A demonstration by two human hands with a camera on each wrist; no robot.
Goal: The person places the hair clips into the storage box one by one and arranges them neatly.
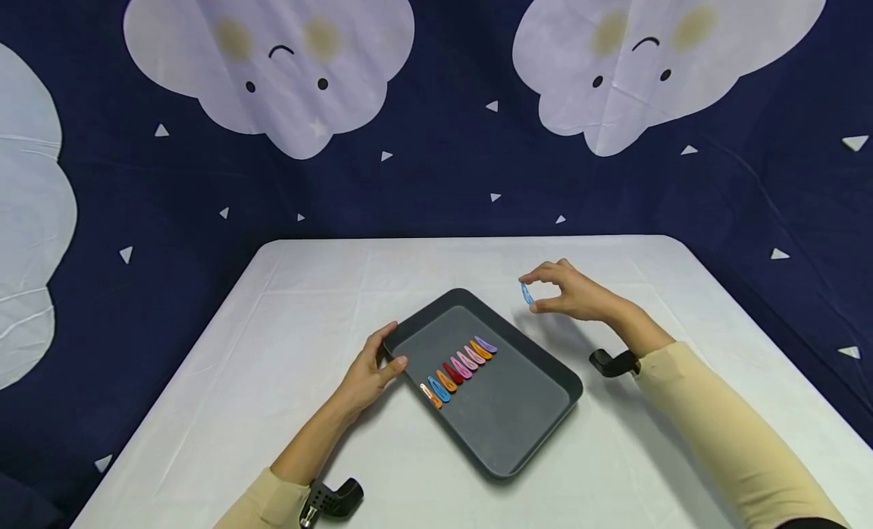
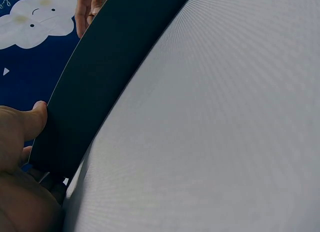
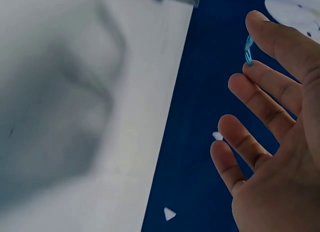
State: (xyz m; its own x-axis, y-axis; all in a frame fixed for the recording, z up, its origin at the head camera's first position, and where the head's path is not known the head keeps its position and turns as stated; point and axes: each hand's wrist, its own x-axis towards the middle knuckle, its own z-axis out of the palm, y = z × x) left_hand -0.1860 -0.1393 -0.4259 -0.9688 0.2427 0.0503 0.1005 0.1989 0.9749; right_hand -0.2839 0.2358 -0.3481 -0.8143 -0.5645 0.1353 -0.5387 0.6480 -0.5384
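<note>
A dark grey tray (image 1: 525, 408) lies turned at an angle on the white table. In it, several snap hair clips (image 1: 453, 370) form a slanting row in orange, blue, red, pink and purple. My left hand (image 1: 368, 370) grips the tray at its left corner, thumb over the rim; the left wrist view shows the thumb (image 2: 37, 119) against the dark tray wall (image 2: 95, 82). Beyond the tray's far right side, my right hand (image 1: 573, 292) pinches a light blue hair clip (image 1: 527, 292) above the table. In the right wrist view that clip (image 3: 248, 50) sits between thumb and fingertip.
White cloth covers the table (image 1: 225, 408), and its far edge meets a dark blue backdrop (image 1: 436, 188) with clouds and small white triangles. Black wrist cameras are worn on both wrists, the left one (image 1: 334, 500) close to the tabletop.
</note>
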